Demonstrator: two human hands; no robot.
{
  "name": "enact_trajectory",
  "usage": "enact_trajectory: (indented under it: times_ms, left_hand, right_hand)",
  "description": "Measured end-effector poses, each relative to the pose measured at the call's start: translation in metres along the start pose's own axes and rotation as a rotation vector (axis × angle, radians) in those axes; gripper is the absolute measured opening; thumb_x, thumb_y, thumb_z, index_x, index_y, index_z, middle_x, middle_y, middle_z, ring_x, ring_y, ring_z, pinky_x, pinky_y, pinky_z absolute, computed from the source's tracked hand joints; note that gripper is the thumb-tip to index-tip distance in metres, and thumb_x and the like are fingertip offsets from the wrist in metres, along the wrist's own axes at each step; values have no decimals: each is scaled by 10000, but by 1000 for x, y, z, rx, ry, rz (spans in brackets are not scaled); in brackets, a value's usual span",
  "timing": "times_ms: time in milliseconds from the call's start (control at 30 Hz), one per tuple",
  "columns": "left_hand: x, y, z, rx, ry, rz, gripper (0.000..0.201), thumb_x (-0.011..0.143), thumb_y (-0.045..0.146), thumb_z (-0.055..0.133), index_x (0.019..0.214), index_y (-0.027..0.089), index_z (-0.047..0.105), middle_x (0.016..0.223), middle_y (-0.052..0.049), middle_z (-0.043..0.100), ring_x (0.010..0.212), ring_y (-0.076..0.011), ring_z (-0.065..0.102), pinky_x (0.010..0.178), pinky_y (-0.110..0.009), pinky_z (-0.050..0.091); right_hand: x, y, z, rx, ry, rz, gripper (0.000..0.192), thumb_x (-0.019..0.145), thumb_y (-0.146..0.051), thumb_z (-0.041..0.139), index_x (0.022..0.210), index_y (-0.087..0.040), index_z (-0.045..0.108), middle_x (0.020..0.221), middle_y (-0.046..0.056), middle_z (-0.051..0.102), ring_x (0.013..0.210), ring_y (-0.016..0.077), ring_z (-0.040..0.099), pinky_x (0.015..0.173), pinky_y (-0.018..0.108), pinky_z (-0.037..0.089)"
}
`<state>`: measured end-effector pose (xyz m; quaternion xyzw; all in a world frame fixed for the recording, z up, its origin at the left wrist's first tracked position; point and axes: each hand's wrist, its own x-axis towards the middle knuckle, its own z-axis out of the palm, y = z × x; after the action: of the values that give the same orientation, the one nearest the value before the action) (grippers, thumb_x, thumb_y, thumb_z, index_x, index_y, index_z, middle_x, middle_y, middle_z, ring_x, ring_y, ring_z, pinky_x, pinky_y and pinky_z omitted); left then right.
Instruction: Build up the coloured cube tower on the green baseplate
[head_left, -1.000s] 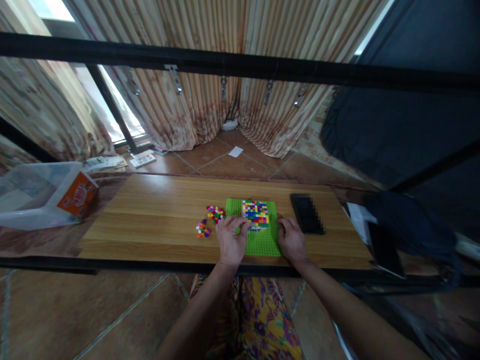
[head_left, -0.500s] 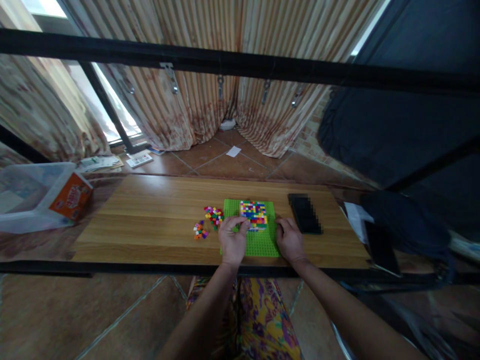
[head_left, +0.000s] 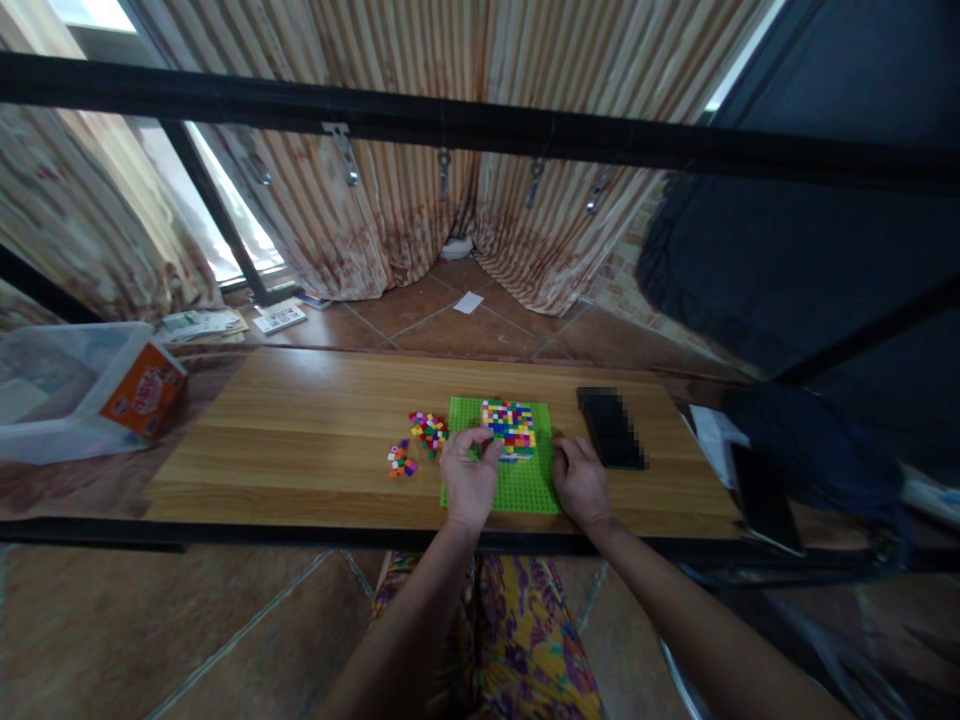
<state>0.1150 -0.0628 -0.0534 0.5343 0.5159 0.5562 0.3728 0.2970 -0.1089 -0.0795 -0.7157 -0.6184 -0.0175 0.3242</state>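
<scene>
A green studded baseplate [head_left: 517, 494] lies on the wooden table. On its upper middle stands a low block of multicoloured toy bricks [head_left: 511, 420]. My left hand [head_left: 471, 482] is over the plate's left part, with thumb and forefinger curled together at the block's left side. Anything between those fingertips is too small to make out. At the plate's right edge, my right hand [head_left: 580, 480] rests with closed fingers gripping the rim. Loose small bricks [head_left: 429, 430] lie in a pile just left of the plate, with a smaller pile of bricks [head_left: 401, 460] nearer me.
A black phone-like object [head_left: 611, 428], partly pixelated, lies right of my right hand. The wooden table [head_left: 300, 430] ends at a dark front bar. Left of it stands a clear plastic bin [head_left: 60, 430] with an orange label. A dark horizontal bar [head_left: 450, 128] crosses above.
My left hand stays at the block's left side with its fingers shifting slightly. My right hand keeps its place at the plate's edge.
</scene>
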Motion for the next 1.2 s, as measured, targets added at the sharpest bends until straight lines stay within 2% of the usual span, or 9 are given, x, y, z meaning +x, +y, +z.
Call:
enact_trajectory:
  times_ms: [167, 267, 633, 733, 833, 967, 1100, 1200]
  left_hand:
    - [5, 11, 2, 29, -13, -133, 189, 704, 163, 720, 878, 171, 646, 819, -15, 650, 776, -148, 613, 773, -290, 506]
    - [6, 17, 3, 32, -25, -165, 180, 703, 134, 706, 864, 169, 634, 807, -13, 649, 761, -147, 614, 748, -283, 503]
    - [2, 15, 4, 27, -11, -159, 172, 722, 130, 698, 863, 169, 609, 810, -12, 638, 761, -148, 612, 754, -288, 499]
    - [-3, 16, 0, 27, -11, -108, 158, 744, 159, 694, 883, 176, 620, 854, -27, 653, 811, -161, 621, 793, -307, 506]
    - [-10, 14, -16, 92, 1, 3, 180, 785, 181, 659, 963, 188, 633, 924, -50, 660, 882, -183, 620, 846, -341, 507]
    - [-15, 8, -61, 309, 8, 158, 208, 832, 152, 569, 1018, 215, 634, 990, -74, 668, 974, -225, 612, 887, -385, 497]
    - [-9, -4, -107, 557, 56, 157, 194, 838, 169, 543, 990, 222, 651, 964, -81, 672, 956, -258, 600, 878, -411, 488]
    - [-3, -12, -126, 651, 37, 147, 259, 829, 174, 540, 1048, 223, 669, 1015, -95, 672, 983, -270, 592, 913, -422, 477]
  right_hand:
    - [0, 1, 0, -14, -2, -3, 253, 901, -191, 395, 943, -202, 644, 902, 70, 619, 870, 201, 583, 833, 321, 476]
    - [0, 1, 1, -14, -4, -1, 256, 900, -188, 394, 951, -194, 645, 919, 79, 626, 881, 205, 585, 839, 325, 475]
    - [-1, 6, 4, -11, 10, -41, 258, 890, -189, 392, 951, -195, 643, 922, 81, 627, 880, 208, 589, 828, 336, 485]
    - [-1, 8, 4, -20, 6, -47, 257, 885, -190, 396, 956, -201, 643, 940, 82, 629, 889, 212, 593, 831, 344, 487]
    - [-2, 10, 4, -19, 3, -44, 252, 885, -200, 401, 956, -205, 643, 932, 77, 627, 891, 216, 593, 837, 350, 485]
    - [-2, 11, 4, -14, 12, -48, 250, 888, -205, 403, 952, -211, 645, 916, 73, 624, 876, 216, 589, 825, 351, 483]
    - [-2, 9, 4, -25, 7, -40, 248, 884, -206, 405, 948, -208, 644, 909, 72, 622, 858, 214, 587, 817, 349, 482]
    - [-2, 8, 3, -31, -3, -30, 249, 879, -204, 402, 950, -200, 641, 921, 81, 622, 869, 219, 586, 823, 354, 485]
